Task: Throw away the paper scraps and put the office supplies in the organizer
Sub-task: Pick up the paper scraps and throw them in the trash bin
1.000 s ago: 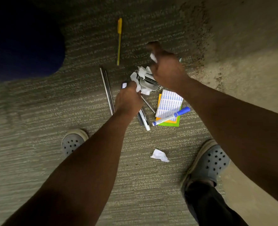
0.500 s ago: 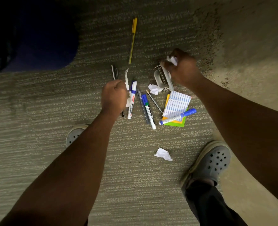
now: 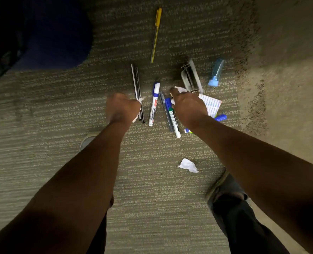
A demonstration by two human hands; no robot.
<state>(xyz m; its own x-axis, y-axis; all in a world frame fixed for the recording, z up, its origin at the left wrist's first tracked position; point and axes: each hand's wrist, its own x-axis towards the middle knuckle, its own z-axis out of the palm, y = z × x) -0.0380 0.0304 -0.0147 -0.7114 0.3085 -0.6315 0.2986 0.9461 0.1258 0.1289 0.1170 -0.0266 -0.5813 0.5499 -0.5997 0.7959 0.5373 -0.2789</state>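
Both hands hover over a scatter of supplies on the carpet. My left hand (image 3: pixel 122 107) is a fist around white paper scraps that poke out at its right side. My right hand (image 3: pixel 187 105) grips crumpled white paper (image 3: pixel 180 89), fingers curled, above the markers. Under it lie a blue-capped whiteboard marker (image 3: pixel 154 104), a green-banded marker (image 3: pixel 174 121) and a blue marker (image 3: pixel 220 117) on a printed note pad (image 3: pixel 211 104). Two thin dark rods (image 3: pixel 136 81) lie left of them. One paper scrap (image 3: pixel 188 165) lies loose nearer me.
A yellow pen (image 3: pixel 156 33) lies farther away. A grey hole punch (image 3: pixel 191 77) sits beside a light blue tube (image 3: pixel 215 73). My grey shoes (image 3: pixel 225 186) stand on the carpet below. A dark blue shape (image 3: pixel 56 33) fills the upper left. No organizer or bin is visible.
My right hand moved from the hole punch down to the scrap beside the markers and closed on it. My left hand shifted slightly, still clutching paper. The blue tube came into sight.
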